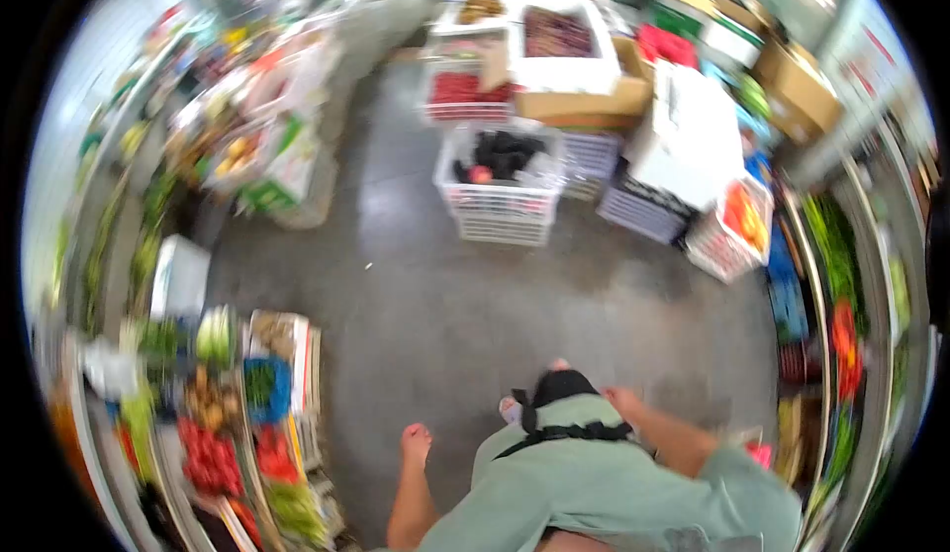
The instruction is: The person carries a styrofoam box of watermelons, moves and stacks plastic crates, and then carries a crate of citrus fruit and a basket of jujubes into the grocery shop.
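My left hand [417, 442] hangs over the grey floor, away from my body; its fingers are small and smeared, and no object shows in it. Beside my waist on the other side, my right hand [621, 403] is close to a black strap [569, 433] tied round my green shirt [604, 488]. Blur hides the shape of its fingers, and nothing can be made out in it. A foot in a sandal [510, 411] shows below the waist.
Ahead stands a white crate [503, 201] with black bags. Behind it are boxes with dark red produce [559, 35]. A white box [686, 137] and a basket of orange items [732, 230] stand to the right. Vegetable shelves [811, 295] line the right; produce trays [213, 458] line the left.
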